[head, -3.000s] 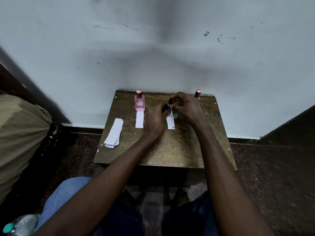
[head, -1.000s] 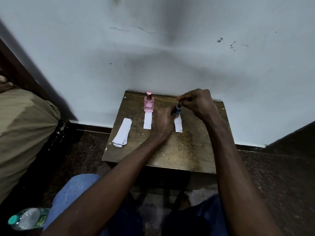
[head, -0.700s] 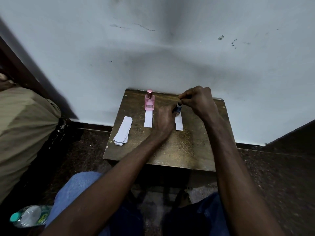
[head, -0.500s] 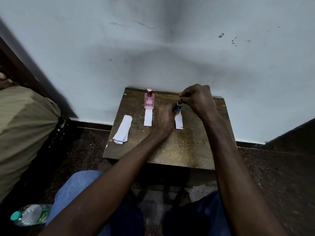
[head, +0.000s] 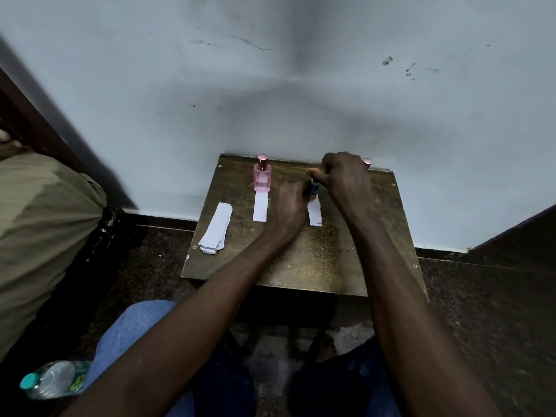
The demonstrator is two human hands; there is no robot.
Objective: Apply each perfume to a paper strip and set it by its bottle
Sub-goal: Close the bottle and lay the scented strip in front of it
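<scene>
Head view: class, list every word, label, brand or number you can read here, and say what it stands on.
None can be read.
Pink perfume bottle: faint front label, too small to read.
Small blue bottle: mostly hidden by the left hand and right hand gripping it; nothing legible.
Plastic water bottle: green label, blurred.
Paper strips: blank.
</scene>
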